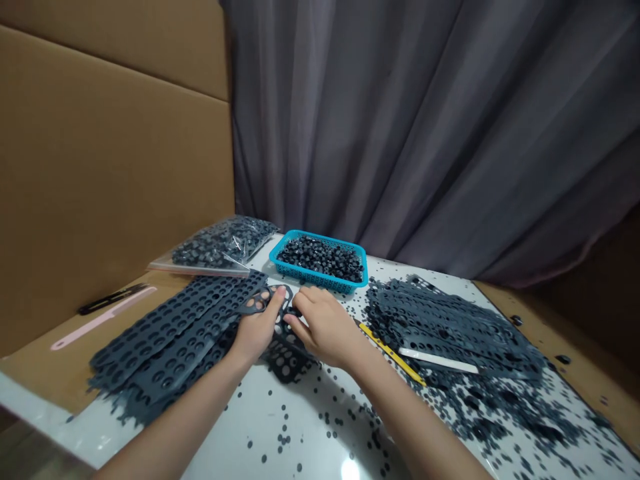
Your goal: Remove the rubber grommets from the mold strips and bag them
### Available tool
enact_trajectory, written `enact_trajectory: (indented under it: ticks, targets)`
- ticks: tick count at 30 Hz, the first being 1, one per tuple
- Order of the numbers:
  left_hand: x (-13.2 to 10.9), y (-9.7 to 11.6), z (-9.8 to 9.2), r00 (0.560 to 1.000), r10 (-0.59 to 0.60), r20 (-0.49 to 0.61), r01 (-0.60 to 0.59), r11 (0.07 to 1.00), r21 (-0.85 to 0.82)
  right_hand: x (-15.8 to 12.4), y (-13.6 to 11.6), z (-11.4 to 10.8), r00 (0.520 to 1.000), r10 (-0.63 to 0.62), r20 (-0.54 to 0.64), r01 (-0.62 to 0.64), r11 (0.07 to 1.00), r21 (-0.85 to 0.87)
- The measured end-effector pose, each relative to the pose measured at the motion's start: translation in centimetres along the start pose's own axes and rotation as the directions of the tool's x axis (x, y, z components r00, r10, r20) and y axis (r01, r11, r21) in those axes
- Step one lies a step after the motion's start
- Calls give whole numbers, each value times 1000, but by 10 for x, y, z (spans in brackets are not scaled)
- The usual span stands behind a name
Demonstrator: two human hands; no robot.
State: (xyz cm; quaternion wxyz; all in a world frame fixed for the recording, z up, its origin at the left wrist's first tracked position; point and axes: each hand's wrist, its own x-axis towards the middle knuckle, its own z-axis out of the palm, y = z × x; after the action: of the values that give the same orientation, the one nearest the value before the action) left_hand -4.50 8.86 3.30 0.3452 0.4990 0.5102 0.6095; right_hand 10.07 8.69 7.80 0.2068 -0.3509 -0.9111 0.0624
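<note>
Between my hands is a dark rubber strip with round holes (256,302). My left hand (260,327) grips it, thumb on top, and skin shows through the holes. My right hand (323,325) is closed at the strip's right end, its fingers curled and pinched; what lies between the fingertips is too small to tell. Beneath them lies another perforated dark piece (287,360). Just behind stands a blue basket (356,285) filled with small black pieces (320,257). Stacked dark sheets with rows of round bumps (175,333) lie beside my left hand.
A clear bag of dark pieces (225,243) sits back left, near a pink stick (105,317) and a black tool (113,298). Right are piled perforated sheets (450,320), a yellow tool (393,353) and a white strip (439,361). Small discs litter the white table (315,453).
</note>
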Motion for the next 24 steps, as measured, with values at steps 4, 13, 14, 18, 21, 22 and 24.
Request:
enact_trajectory:
  ticks: [4,13,14,18,21,22,24]
  targets:
    - [-1,-2,2,999,14,43,-13,1000,-16,1,5,8,998,-19,53,15,997,78]
    - [-1,7,-4,961,-3,277,18,998,-54,3,10,9,999,31,-36,-15,926,378]
    - [-1,8,-5,942,-32,333,56,996,-64,4,11,9,998,54,-43,-27,884,468]
    - [-1,4,-7,897,-161,412,240,960,-147,5,12,17,992,124,2,-60,471,880]
    - [-5,-1,-4,912,-187,366,300,912,-280,6,5,30,966,252,60,-84,86,993]
    - [-6,-1,-2,916,-203,347,320,890,-325,7,3,33,956,284,79,-82,-2,997]
    - [-8,0,0,912,-260,319,377,837,-396,8,-1,36,944,313,101,-66,-121,990]
